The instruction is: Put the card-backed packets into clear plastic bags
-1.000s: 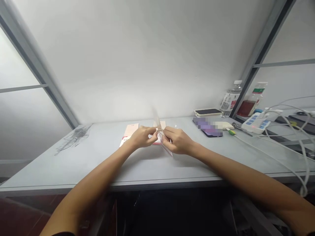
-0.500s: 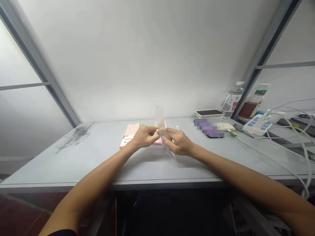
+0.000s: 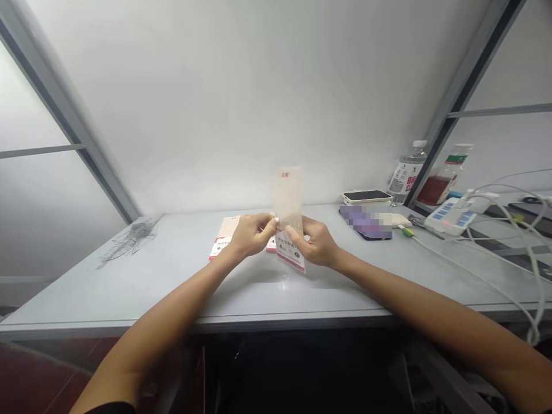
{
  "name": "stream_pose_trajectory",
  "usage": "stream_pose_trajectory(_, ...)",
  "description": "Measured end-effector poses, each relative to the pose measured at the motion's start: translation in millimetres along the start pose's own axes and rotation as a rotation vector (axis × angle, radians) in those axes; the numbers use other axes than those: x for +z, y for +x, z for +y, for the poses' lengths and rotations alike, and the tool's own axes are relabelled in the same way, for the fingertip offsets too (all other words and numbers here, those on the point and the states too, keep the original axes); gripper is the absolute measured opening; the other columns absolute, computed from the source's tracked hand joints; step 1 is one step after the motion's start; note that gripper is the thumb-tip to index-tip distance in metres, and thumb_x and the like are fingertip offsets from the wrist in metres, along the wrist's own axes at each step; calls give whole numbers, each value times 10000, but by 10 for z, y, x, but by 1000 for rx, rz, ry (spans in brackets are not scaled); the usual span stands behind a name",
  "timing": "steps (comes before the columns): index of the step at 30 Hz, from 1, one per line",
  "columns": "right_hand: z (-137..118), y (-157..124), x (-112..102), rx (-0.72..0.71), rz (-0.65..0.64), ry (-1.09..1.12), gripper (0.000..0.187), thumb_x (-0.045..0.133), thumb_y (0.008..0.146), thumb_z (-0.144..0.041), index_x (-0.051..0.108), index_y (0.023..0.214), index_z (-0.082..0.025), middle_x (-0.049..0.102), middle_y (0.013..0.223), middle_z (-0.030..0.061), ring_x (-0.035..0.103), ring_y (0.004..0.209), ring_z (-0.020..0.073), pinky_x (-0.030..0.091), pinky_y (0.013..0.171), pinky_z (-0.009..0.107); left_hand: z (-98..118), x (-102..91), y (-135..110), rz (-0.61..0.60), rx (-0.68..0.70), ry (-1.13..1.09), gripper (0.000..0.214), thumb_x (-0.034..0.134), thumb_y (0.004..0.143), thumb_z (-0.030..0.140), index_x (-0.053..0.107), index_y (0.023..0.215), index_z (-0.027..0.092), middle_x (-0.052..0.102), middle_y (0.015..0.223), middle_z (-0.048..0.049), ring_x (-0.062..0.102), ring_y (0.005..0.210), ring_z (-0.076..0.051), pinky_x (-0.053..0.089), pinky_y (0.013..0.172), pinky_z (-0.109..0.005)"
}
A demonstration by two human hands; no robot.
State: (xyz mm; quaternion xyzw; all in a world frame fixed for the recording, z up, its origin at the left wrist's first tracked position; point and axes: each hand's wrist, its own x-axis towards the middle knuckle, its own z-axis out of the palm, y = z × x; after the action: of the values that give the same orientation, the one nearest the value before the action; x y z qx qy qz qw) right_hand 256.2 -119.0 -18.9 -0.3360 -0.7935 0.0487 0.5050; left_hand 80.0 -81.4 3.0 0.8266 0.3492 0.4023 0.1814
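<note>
Packet, long axis upright, left hand, right hand, both grips clamped on it

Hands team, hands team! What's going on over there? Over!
Left hand, right hand pinching packet. Packet upright above table. Card lying flat behind.

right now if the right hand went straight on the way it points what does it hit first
The right hand would meet the translucent printed packet first, already in its grip, then the left hand, though depth is hard to judge.
</note>
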Motion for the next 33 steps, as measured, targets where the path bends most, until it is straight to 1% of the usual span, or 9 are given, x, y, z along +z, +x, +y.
stream_pose_trajectory(4, 21, 33, -71, 132, -26, 34, 257, 427, 869, -306, 536, 676, -174, 522, 647, 14, 494, 578, 127, 401, 545, 251, -5, 33, 13, 2, -3, 4, 322, 462, 831, 453, 601, 783, 167, 656, 688, -20, 589, 594, -109, 457, 573, -219)
stream_pose_trajectory(7, 24, 32, -76, 197, -63, 118, 280, 415, 880, -350, 569, 730, -170, 571, 698, 26, 537, 631, 143, 430, 579, 260, -51, 64, 16, -14, 45, 22, 349, 371, 882, 445, 564, 777, 173, 626, 687, -13, 568, 600, -102, 443, 575, -220)
stream_pose_trajectory(11, 45, 21, -43, 243, -74, 216, 309, 417, 881, -383, 568, 729, -162, 592, 710, 42, 563, 652, 161, 448, 570, 270, -99, 94, 3, -33, 75, 75, 374, 278, 917, 419, 502, 734, 182, 561, 649, 9, 524, 577, -94, 416, 555, -222)
stream_pose_trajectory(15, 74, 24, -23, 202, -77, 224, 299, 426, 881, -368, 566, 721, -158, 587, 704, 43, 557, 638, 152, 448, 571, 269, -98, 86, -3, -42, 94, 118, 379, 241, 925, 415, 444, 700, 187, 531, 631, 11, 517, 590, -104, 401, 551, -231)
stream_pose_trajectory(20, 100, 21, -21, 147, -63, 136, 293, 418, 886, -360, 562, 717, -169, 562, 673, 30, 527, 597, 136, 419, 537, 257, -44, 49, 12, 21, 113, 257, 265, 312, 911, 382, 442, 774, 196, 563, 675, 2, 505, 570, -114, 357, 522, -243)
stream_pose_trajectory(24, 108, -1, -11, 120, -70, 118, 316, 408, 889, -364, 552, 693, -163, 534, 644, 23, 499, 573, 128, 406, 535, 261, -51, 66, 11, -11, 156, 392, 281, 262, 925, 333, 382, 709, 199, 486, 617, 2, 433, 521, -121, 301, 508, -261)
stream_pose_trajectory(26, 111, -13, -3, 113, -81, 126, 310, 411, 887, -369, 558, 710, -161, 532, 638, 20, 497, 568, 127, 406, 535, 261, -76, 82, 5, -46, 173, 359, 290, 239, 930, 324, 342, 687, 203, 439, 596, 9, 395, 508, -119, 293, 511, -261)
stream_pose_trajectory(28, 114, -22, 2, 118, -92, 147, 311, 413, 885, -376, 559, 713, -162, 540, 641, 21, 505, 569, 129, 412, 537, 262, -100, 94, -4, -73, 174, 265, 300, 225, 934, 335, 314, 678, 204, 406, 589, 18, 371, 508, -113, 298, 517, -254)
stream_pose_trajectory(33, 116, -35, 3, 210, -133, 310, 318, 418, 881, -410, 574, 753, -164, 602, 719, 44, 568, 633, 150, 450, 562, 265, -95, 113, -18, -62, 135, 67, 316, 224, 934, 363, 309, 676, 201, 395, 600, 22, 370, 527, -104, 306, 517, -242)
